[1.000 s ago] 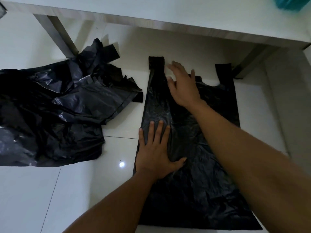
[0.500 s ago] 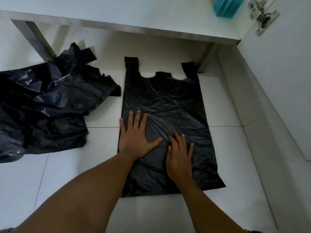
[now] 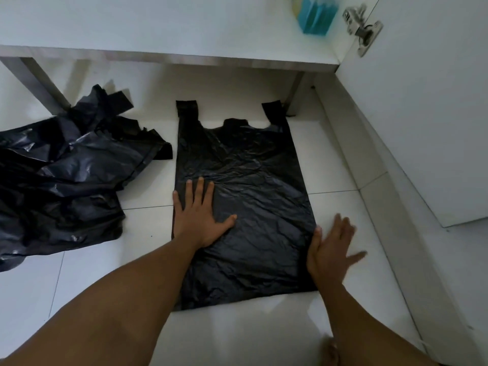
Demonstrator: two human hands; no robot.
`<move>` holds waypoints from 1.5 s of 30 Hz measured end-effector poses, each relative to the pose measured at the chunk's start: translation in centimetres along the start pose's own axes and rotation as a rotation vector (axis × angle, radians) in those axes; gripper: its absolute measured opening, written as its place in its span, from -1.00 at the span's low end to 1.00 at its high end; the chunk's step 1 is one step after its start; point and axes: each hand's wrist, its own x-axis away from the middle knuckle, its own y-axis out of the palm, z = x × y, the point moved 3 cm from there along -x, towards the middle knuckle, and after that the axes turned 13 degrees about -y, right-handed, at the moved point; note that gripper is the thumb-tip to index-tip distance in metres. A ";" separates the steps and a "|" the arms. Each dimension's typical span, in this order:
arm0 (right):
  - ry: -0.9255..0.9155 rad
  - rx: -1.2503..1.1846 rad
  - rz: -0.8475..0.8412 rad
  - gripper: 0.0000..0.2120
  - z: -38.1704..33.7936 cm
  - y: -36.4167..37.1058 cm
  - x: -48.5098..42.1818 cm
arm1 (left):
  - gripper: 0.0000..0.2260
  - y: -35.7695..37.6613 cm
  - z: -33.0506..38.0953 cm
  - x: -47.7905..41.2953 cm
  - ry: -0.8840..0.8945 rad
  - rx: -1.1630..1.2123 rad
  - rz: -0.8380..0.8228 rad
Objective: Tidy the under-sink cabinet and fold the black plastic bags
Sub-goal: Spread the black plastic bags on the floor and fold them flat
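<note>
A black plastic bag (image 3: 243, 180) of the vest type lies spread flat on a white tiled floor (image 3: 264, 339), its two handles pointing away toward the raised base of an open cabinet (image 3: 169, 30). The left hand (image 3: 196, 217) presses flat on the bag's left edge, fingers straight and slightly spread, thumb out to the side, just where it lay half a second ago. The right hand (image 3: 332, 249) has moved. Earlier it lay flat on the bag's lower middle beside the left hand. Now it sits at the bag's right edge, mostly over bare tile, fingers extended and splayed. It is blurred, so the thumb seems only to touch the edge of the plastic, not pinch it. To the left, just beside the flat bag, a loose heap of crumpled black bags (image 3: 60, 175) rests on the floor, unchanged. On the cabinet base at upper right stands a teal box (image 3: 317, 14), and next to it a metal hinge (image 3: 363, 27) is fixed to the white cabinet door (image 3: 435, 114).
</note>
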 end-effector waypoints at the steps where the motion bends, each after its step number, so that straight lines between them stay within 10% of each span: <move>1: -0.129 0.009 0.027 -0.49 -1.5 0.1 -0.4 | 0.03 0.0 -0.1 -0.2 0.003 0.008 -0.017; 6: -0.621 0.051 -0.227 -0.59 -8.4 4.7 0.3 | 0.14 -0.5 -0.6 -0.8 0.022 0.097 -0.106; 14: -0.584 0.086 -0.253 -0.48 -8.3 5.6 0.8 | -0.05 -1.3 -3.0 3.6 0.272 -0.001 0.202; 21: -0.549 0.031 -0.200 -0.48 -7.9 5.5 0.7 | 0.12 0.3 -5.3 5.3 0.241 0.005 0.068; 26: -0.172 0.034 -0.108 -0.62 -7.3 4.0 -1.7 | 0.13 -0.7 -5.0 5.4 0.191 -0.054 -0.045; 37: -0.648 -0.296 -0.254 -0.78 -28.6 5.5 -4.2 | -0.63 -10.3 -10.9 0.9 -0.176 0.142 0.566; 45: -0.710 -0.621 -0.642 -0.75 -38.5 9.0 0.2 | -0.80 -12.4 -17.5 -0.8 -0.485 0.126 0.376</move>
